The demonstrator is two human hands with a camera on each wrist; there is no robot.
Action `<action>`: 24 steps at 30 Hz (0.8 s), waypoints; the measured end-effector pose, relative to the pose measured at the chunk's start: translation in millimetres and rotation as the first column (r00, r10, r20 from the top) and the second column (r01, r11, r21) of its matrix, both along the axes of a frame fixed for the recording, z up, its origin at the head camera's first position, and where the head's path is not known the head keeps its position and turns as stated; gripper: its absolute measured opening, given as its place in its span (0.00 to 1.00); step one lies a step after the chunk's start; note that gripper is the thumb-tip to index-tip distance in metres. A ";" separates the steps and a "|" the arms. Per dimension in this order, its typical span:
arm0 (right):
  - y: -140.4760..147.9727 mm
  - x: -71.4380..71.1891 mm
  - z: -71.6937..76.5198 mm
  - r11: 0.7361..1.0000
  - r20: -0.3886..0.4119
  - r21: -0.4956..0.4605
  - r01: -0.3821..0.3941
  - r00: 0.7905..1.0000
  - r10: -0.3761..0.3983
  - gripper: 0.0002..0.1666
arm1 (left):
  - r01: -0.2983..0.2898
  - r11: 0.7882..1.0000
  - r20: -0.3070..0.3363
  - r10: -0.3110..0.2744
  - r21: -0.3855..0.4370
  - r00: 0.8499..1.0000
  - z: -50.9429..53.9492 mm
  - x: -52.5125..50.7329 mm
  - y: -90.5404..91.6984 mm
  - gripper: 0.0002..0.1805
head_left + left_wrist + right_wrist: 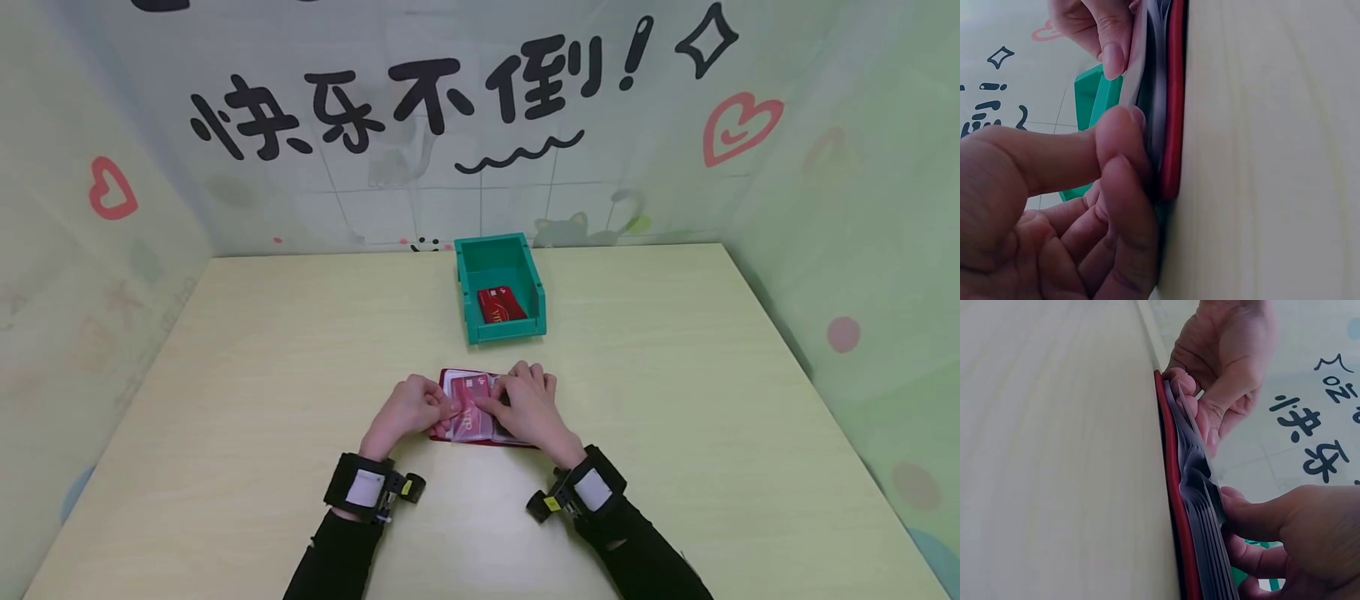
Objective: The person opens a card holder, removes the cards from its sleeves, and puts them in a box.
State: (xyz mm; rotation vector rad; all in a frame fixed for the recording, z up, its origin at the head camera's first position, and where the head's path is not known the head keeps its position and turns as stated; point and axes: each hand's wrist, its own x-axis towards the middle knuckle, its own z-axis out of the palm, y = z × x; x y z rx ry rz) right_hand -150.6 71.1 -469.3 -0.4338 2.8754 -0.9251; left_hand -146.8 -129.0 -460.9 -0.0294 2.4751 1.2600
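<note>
While the left hand (415, 408) holds the near-left margin of a clear plastic leaf (1137, 56) between thumb and forefinger, the right hand (531, 406) lays its thumb by the right edge of a pink-red card (472, 423) and reaches its other fingers over the right half of the booklet. Whether that right hand also pinches anything, I cannot tell. The card lies upright in the left part of the open, red-covered card holder (1174, 106), which rests on the surface (300, 350) just near of a teal bin (510, 330); how fully its sleeve covers it is hard to make out.

The likeliest trouble seems to be at the leaf: in the right wrist view it buckles away from the stack under it, so a hard sideways push by the right thumb could crease the plastic or jam a card corner against the seam. If the left fingers take two layers together, the sleeve's mouth could be pinched closed. With both hands on the upper leaves, the holder itself appears poorly anchored and might skid or swing on the smooth surface. Should the right fingers lift, the springy leaves could rise over the card. The red card (501, 304) in the bin's near end seems safe, short of a knock from a far-reaching hand.
</note>
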 end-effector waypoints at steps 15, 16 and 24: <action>5.1 -4.5 3.5 0.997 0.064 -0.076 0.017 0.998 -0.012 0.13 | 0.076 0.988 0.012 -0.079 0.131 0.997 -2.2 -0.6 -6.4 0.08; 5.3 -4.7 4.0 0.997 0.068 -0.077 0.018 0.998 -0.012 0.13 | 0.084 0.986 0.012 -0.087 0.145 0.996 -2.4 -0.6 -6.7 0.08; 5.4 -6.0 6.1 0.995 0.092 -0.092 0.024 0.996 -0.016 0.12 | 0.077 0.983 0.018 -0.081 0.167 0.997 -3.4 -1.1 -8.1 0.08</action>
